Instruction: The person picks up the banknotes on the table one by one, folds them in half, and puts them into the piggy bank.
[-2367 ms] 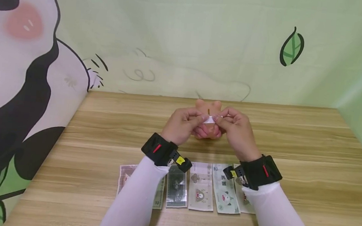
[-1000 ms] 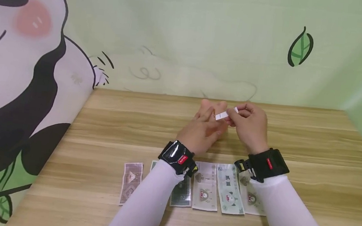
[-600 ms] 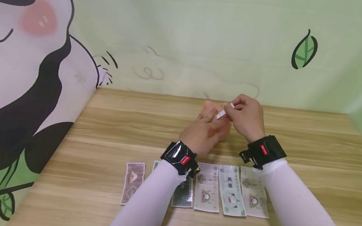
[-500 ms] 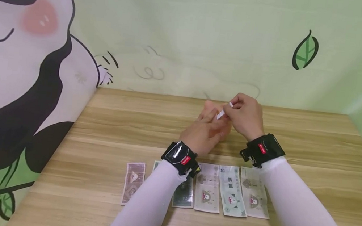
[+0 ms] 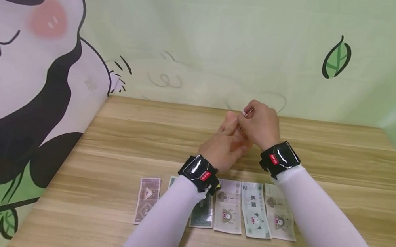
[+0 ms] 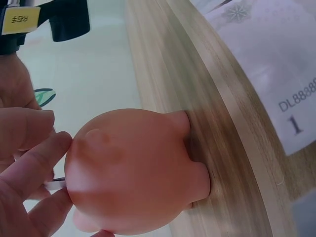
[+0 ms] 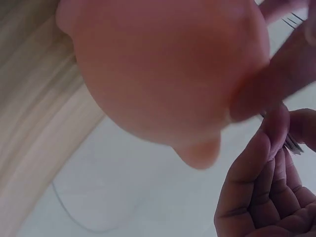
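- One pink bank sits on the counter toward its back edge, beyond the row of notes; its contents cannot be seen, and its top is mostly covered by hands in the head view.
- The bank stands feet down, rounded top up; I cannot tell which end is the head.
- The left hand lies across the top of the bank, fingers fairly straight and touching it.
- The right hand pinches a folded strip between thumb and fingers, just above the bank.
- The strip's long axis runs steeply, lower end pointing down at the bank's top between the left fingers; whether that end is inside, I cannot tell.
- Six notes lie side by side on the counter, long axes running near to far, one mostly behind the left sleeve.
- Compared with half a second ago, the right hand has shifted closer to the left, and the strip's white face, plain then, is largely hidden; the left hand keeps its place on the bank.
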Demonstrator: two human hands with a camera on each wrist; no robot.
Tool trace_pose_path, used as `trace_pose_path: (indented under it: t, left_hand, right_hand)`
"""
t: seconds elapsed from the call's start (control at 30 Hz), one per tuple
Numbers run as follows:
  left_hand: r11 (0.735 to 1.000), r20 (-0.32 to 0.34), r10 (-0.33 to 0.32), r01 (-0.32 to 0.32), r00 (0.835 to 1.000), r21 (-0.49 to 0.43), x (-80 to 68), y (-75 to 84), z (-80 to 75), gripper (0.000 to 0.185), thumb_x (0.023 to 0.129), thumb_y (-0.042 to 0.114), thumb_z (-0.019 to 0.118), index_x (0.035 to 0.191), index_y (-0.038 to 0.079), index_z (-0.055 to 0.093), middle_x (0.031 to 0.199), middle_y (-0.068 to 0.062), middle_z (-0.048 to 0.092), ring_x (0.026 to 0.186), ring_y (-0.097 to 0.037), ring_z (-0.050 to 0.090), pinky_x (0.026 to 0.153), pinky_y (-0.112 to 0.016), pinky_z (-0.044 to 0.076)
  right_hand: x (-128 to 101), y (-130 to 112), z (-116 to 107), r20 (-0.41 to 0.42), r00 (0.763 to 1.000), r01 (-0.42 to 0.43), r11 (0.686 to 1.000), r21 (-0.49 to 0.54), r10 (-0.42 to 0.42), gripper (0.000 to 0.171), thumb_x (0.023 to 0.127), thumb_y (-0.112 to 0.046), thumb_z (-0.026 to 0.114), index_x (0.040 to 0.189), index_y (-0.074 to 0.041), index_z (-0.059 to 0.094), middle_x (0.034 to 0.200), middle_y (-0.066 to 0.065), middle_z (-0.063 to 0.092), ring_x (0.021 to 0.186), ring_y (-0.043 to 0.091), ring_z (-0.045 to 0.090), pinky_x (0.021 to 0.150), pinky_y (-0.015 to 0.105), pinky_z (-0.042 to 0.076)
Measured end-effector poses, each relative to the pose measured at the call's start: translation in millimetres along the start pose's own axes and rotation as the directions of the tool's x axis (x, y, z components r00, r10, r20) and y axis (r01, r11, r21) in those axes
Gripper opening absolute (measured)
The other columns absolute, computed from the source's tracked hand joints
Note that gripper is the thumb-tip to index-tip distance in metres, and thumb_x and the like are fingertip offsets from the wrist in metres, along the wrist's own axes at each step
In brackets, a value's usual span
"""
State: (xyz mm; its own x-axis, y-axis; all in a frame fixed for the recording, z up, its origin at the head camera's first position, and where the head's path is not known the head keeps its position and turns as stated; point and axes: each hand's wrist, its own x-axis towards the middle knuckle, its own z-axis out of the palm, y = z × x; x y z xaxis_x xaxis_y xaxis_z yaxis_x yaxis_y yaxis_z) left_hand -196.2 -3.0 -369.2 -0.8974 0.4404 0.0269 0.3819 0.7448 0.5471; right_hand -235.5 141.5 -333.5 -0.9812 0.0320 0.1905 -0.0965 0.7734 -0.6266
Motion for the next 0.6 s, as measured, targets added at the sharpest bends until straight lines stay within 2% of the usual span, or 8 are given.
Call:
trace_pose_path:
  t: [0.1, 0.2, 0.33, 0.5, 0.6]
  left_hand:
    - [1.000, 0.000, 0.012, -0.012, 1.000, 0.007, 1.0, 1.5, 1.1, 0.038, 0.106, 0.039, 0.058, 0.143, 0.033, 0.063, 0.173, -0.001, 0.013, 0.160, -0.034, 0.018, 0.113, -0.051, 0.050]
    - [1.000, 0.003, 0.016, -0.016, 1.000, 0.008, 1.7, 3.4, 1.8, 0.039, 0.106, 0.040, 0.057, 0.144, 0.034, 0.062, 0.173, -0.003, 0.014, 0.160, -0.035, 0.018, 0.109, -0.052, 0.053]
    - [1.000, 0.010, 0.006, -0.006, 1.000, 0.010, 1.3, 6.3, 1.6, 0.042, 0.107, 0.043, 0.054, 0.148, 0.035, 0.056, 0.173, -0.001, 0.017, 0.158, -0.040, 0.021, 0.109, -0.056, 0.052]
    - [1.000, 0.009, 0.005, -0.005, 1.000, 0.018, 0.9, 7.4, 1.7, 0.043, 0.107, 0.044, 0.053, 0.149, 0.035, 0.055, 0.173, 0.003, 0.016, 0.158, -0.039, 0.021, 0.111, -0.056, 0.050]
    - [1.000, 0.008, 0.010, -0.010, 1.000, 0.013, 2.2, 6.2, 2.2, 0.044, 0.107, 0.045, 0.052, 0.149, 0.034, 0.055, 0.173, 0.004, 0.016, 0.158, -0.039, 0.020, 0.114, -0.058, 0.047]
  right_hand:
    - [-2, 4, 1, 0.030, 1.000, -0.013, 0.998, 0.055, 0.011, 0.024, 0.097, -0.028, 0.068, 0.109, -0.007, 0.067, 0.084, 0.014, 0.071, 0.067, 0.026, 0.062, 0.051, 0.028, 0.045]
    - [-6, 8, -2, 0.039, 0.999, -0.010, 0.993, 0.115, 0.005, 0.030, 0.098, -0.036, 0.068, 0.110, -0.008, 0.068, 0.081, 0.012, 0.070, 0.063, 0.023, 0.061, 0.050, 0.028, 0.044]
    - [-10, 11, -11, 0.055, 0.998, 0.000, 0.989, 0.151, -0.008, 0.042, 0.101, -0.049, 0.063, 0.107, -0.008, 0.072, 0.084, 0.012, 0.072, 0.069, 0.023, 0.063, 0.057, 0.031, 0.047]
    - [-15, 14, -19, 0.105, 0.994, -0.007, 0.987, 0.160, -0.010, 0.036, 0.105, -0.039, 0.057, 0.112, -0.008, 0.075, 0.099, 0.013, 0.075, 0.089, 0.026, 0.065, 0.068, 0.034, 0.049]
    - [-18, 17, -21, 0.127, 0.992, -0.008, 0.988, 0.154, -0.012, 0.031, 0.104, -0.030, 0.057, 0.117, -0.008, 0.075, 0.109, 0.012, 0.075, 0.097, 0.028, 0.063, 0.070, 0.034, 0.049]
